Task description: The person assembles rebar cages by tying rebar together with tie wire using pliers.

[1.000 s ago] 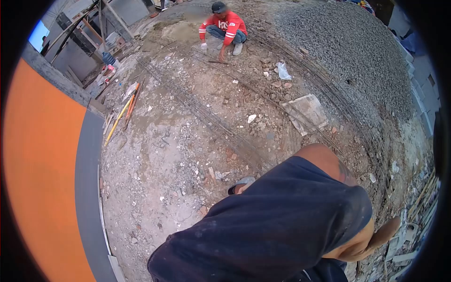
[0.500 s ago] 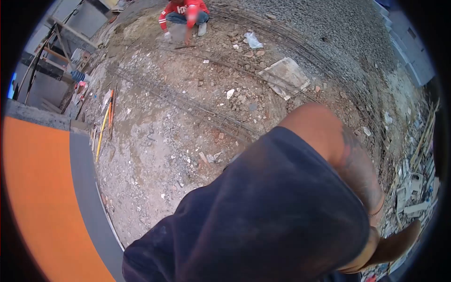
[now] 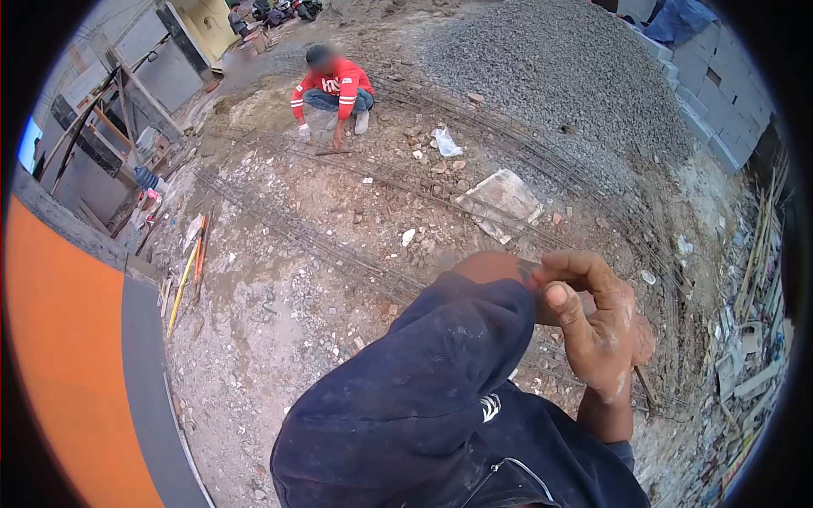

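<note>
My right hand (image 3: 597, 326) is raised beside my bent knee, with pale dust or cement on its skin. Its fingers curl toward the thumb in a loose pinch. A small dark shape shows by the fingertips, but whether it is held cannot be made out. Dark cloth (image 3: 381, 398) covers my bent leg below the camera. Just behind the hand, a thin dark stick-like piece (image 3: 646, 389) points down toward the rubble. My left hand is out of sight.
A person in a red top (image 3: 334, 89) squats ahead on the rubble. Long thin rods (image 3: 542, 140) cross the ground near a flat pale slab (image 3: 500, 205). Gravel (image 3: 559, 72) is heaped behind. An orange and grey surface (image 3: 63, 356) borders the left; pale blocks (image 3: 720, 93) stand right.
My right hand has come up into view. My knee sits lower and further left, and the view has tilted up, showing more of the background and the squatting person.
</note>
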Demonstrator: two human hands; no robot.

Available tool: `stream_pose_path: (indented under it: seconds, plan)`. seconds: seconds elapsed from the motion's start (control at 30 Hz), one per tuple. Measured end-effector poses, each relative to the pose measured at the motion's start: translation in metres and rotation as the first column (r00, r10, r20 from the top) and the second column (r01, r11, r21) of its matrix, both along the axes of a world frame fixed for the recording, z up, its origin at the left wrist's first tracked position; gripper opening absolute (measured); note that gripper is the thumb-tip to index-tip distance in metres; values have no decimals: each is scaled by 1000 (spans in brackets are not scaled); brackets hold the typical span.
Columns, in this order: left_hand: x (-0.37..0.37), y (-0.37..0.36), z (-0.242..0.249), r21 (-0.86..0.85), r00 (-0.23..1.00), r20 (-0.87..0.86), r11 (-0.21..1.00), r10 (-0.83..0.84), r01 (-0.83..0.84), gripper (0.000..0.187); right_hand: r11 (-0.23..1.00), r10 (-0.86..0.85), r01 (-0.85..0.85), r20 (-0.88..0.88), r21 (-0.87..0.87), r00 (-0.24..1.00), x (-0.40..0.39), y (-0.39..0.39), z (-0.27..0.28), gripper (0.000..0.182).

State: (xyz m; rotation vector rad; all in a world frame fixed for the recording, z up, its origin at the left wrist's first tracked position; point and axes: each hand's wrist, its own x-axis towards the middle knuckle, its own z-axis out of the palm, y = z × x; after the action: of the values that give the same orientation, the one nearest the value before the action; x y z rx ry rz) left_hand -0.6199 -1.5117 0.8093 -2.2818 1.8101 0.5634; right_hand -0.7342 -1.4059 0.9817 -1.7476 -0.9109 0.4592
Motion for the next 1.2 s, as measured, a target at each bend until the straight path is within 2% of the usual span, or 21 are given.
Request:
stream_pose_path:
  seconds: [0.03,0.07,0.13,0.17,0.23,0.27,0.3,0.4,0.47,0.6,0.7,0.73,0.77,0.83,0.87,0.9,0.93,0.97,1.03,1.1,1.2]
  plan:
    - [6,7,-1,12,1000,21,1000,-2,2,33,981,-183,160,256,107,949,-7,9,9,88]
    - [10,13,1,20,999,38,1000,0,0,33,944,-57,-63,348,323,936,-19,34,5,85]
    - [15,35,-5,24,998,44,999,34,-35,33,833,247,-468,560,293,791,-26,70,-18,82]
    - [18,42,-9,28,998,25,997,65,-66,32,802,434,-591,594,88,677,-26,77,-31,83]
    - [18,75,-43,51,977,-70,979,201,-198,31,884,382,-467,550,17,743,-9,90,-59,77]
    - [15,90,-68,57,951,-144,962,272,-267,30,881,468,-432,497,-195,730,-1,95,-61,66]
    - [-3,100,-100,85,924,-212,948,317,-306,30,932,361,-236,642,-276,677,-3,105,-63,58]
    - [-96,117,-215,220,782,-411,883,469,-414,28,849,498,-250,862,-465,89,-4,146,0,33]
    - [-196,165,-280,374,686,-469,828,557,-417,27,832,524,-261,848,-489,82,-8,153,34,30]
    - [-295,302,-327,580,355,-397,531,846,-618,25,753,563,-351,821,-557,-93,-37,141,65,25]
    - [-318,379,-323,619,-17,-210,119,977,-776,24,701,557,-429,813,-570,-169,-52,152,66,22]
    - [-330,400,-320,613,-176,-140,-54,974,-788,24,697,564,-445,813,-562,-144,-55,157,59,22]
    - [-349,418,-317,601,-340,-79,-228,937,-766,23,752,559,-449,828,-483,47,-44,157,35,27]
    - [-417,433,-318,612,-551,-4,-434,834,-662,23,824,507,-520,703,-225,499,-13,152,-52,46]
    - [-457,429,-322,651,-558,-3,-422,830,-630,23,826,472,-563,492,45,732,11,139,-103,49]
    - [-482,410,-305,624,-375,10,-299,927,-722,20,870,469,-487,172,81,866,35,123,-149,59]
    - [-521,410,-334,718,-567,-70,-353,821,-600,28,974,215,-223,-150,-38,965,46,107,-200,65]
    - [-546,389,-326,714,-665,-91,-417,742,-563,27,956,28,-13,48,-292,998,54,87,-256,86]
    - [-568,361,-315,664,-764,-130,-517,631,-540,26,969,-171,111,-274,-221,946,56,43,-343,94]
    - [-577,346,-311,627,-814,-171,-576,555,-525,25,944,-307,299,-700,-139,645,75,-3,-377,101]
    - [-575,348,-313,574,-843,-213,-635,494,-517,24,557,-506,830,-809,-41,300,135,-71,-390,108]
